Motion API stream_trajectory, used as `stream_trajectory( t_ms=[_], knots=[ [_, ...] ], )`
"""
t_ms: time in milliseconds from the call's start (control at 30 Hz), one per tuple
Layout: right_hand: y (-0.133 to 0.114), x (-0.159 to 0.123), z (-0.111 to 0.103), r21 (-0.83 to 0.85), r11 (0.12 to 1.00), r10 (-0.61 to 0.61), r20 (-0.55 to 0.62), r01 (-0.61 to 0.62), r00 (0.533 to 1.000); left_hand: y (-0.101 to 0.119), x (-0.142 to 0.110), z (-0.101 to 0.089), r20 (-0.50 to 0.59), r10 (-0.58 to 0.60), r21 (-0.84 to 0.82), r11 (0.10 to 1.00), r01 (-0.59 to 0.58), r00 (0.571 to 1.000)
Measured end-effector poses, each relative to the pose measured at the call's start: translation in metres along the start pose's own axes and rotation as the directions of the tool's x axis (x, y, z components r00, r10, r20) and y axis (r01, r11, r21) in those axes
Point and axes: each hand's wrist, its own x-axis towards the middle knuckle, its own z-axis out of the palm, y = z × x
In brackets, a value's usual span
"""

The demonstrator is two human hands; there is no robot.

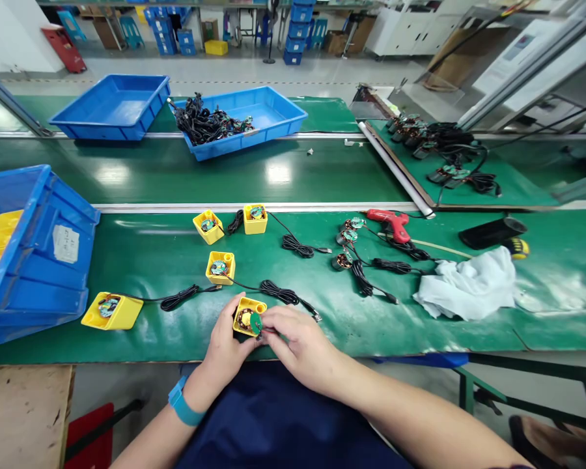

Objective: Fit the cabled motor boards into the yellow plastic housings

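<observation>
Near the bench's front edge, my left hand (223, 342) is wrapped round a yellow plastic housing (251, 303), its open top facing up. Inside it a copper-wound motor part (244, 318) shows. My right hand (300, 340) pinches a small round green circuit board (256, 324), tilted at the housing's right side. Whether its wires join the motor part is hidden by my fingers. Just beyond stands another yellow housing (220, 268) with a board in it, and a black cable (279, 291) runs from it. More such housings stand at the back (255, 219) and the left (112, 311).
A blue bin (39, 254) of yellow housings stands left. On the right lie motors with boards (346, 236), a red glue gun (389, 223), a white cloth (466, 284) and a black cylinder (493, 232). Behind are blue trays (112, 107), one with black cables (205, 124).
</observation>
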Motion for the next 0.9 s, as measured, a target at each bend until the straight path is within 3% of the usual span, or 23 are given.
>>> stream_trajectory(
  t_ms=[133,200,300,433,633,700,800,900],
  knots=[
    [-0.013,0.013,-0.014,0.138,0.975,0.140,0.216,-0.172,0.966,0.000,0.001,-0.001,0.020,0.045,0.010,0.999,-0.046,0.999],
    [-0.012,0.017,-0.015,0.152,0.967,0.170,0.205,-0.203,0.964,0.001,0.002,-0.001,0.018,0.036,0.023,0.999,-0.036,0.999],
    [-0.002,0.021,-0.012,-0.015,0.993,0.115,0.120,-0.114,0.986,0.004,0.002,-0.001,0.001,0.012,0.047,0.999,-0.012,1.000],
    [0.009,0.025,-0.013,-0.198,0.976,-0.062,0.133,0.088,0.989,0.006,0.003,-0.001,-0.001,0.048,0.062,0.997,-0.048,0.999],
    [0.009,0.021,-0.014,-0.230,0.954,-0.157,0.169,0.194,0.973,0.007,0.002,0.000,-0.033,0.063,0.045,0.997,-0.062,0.997],
    [0.007,0.018,-0.013,-0.238,0.946,-0.178,0.189,0.221,0.966,0.008,0.002,-0.002,-0.051,0.116,0.023,0.993,-0.115,0.992],
    [0.005,0.016,-0.015,-0.332,0.882,-0.262,0.246,0.335,0.933,0.010,0.002,-0.005,-0.069,0.235,0.005,0.972,-0.235,0.970],
    [0.006,0.015,-0.018,-0.436,0.770,-0.352,0.317,0.465,0.881,0.013,0.002,-0.007,-0.077,0.254,0.023,0.967,-0.253,0.964]
  ],
)
